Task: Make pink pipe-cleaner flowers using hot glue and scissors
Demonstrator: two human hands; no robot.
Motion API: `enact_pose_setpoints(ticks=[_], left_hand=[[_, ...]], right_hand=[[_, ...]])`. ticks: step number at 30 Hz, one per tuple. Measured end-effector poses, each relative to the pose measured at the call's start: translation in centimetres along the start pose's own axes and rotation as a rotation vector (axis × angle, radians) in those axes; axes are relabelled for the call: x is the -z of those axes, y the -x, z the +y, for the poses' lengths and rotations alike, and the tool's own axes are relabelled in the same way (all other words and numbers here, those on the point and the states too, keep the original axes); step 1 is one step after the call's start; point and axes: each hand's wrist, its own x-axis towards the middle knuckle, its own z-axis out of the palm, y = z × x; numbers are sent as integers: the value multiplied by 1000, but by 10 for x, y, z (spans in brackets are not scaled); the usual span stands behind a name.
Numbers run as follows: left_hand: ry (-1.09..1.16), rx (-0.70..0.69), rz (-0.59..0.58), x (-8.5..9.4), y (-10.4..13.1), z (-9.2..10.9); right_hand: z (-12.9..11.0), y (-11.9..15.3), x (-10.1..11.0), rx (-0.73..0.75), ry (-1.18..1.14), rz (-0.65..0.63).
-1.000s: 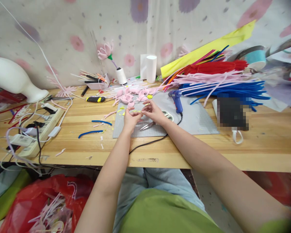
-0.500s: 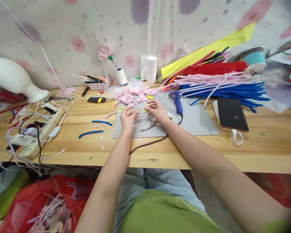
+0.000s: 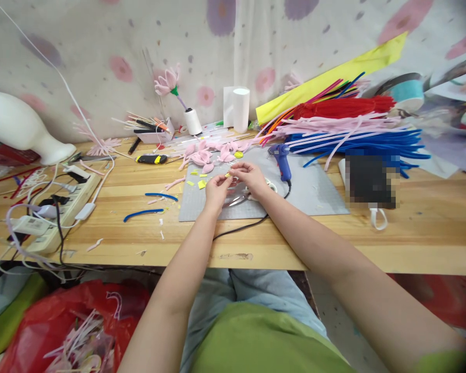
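Over the grey mat [image 3: 314, 199], my left hand [image 3: 216, 190] and my right hand [image 3: 250, 178] meet with their fingertips pinched. Between them shows a small yellow piece [image 3: 228, 175], which both hands seem to hold; its exact shape is hidden by the fingers. Below my right hand lie scissors [image 3: 237, 200], blades pointing left, handles partly covered by the hand. Cut yellow bits [image 3: 202, 184] lie left of my left hand. Just beyond the fingers are pink fuzzy petals [image 3: 202, 157] and a round yellow piece [image 3: 238, 154].
A blue glue gun [image 3: 281, 161] stands on the mat, its black cord running toward the table front. Bundles of blue pipe cleaners [image 3: 357, 147] lie behind it. Further left are a utility knife [image 3: 151, 159], blue stem pieces [image 3: 143, 213] and a power strip [image 3: 70, 207].
My left hand has moved right to meet my right hand, uncovering yellow bits on the mat. The small yellow piece is now between both hands' fingertips. The view has shifted slightly.
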Motion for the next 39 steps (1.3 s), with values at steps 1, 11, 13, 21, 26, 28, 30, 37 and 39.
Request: enact_pose_setpoints(ticks=[1,11,13,21,26,28,30,37,39], left_hand=[[-1,3,-4,1,0,0],[-64,-133,82,7,-1,-1],[-26,-204,185,9,-5,-2],[-79,-187,81,20,-17,-9],[-158,-167,87,21,-17,-10],[-169,-161,96,21,-17,-10],[-168,-150,95,20,-17,-11],[-61,-43,103,16,-12,-3],[14,-10,117,16,-10,1]], right_hand=[[0,0,0,-1,8,-1],[2,-2,2,43,51,-1],[5,-4,2,64,83,11],[6,7,-3,340,492,62],[5,10,-4,365,582,41],[6,9,-4,369,589,35],[7,8,-3,359,584,29],[8,4,-2,324,452,-24],[9,2,-1,301,419,-47]])
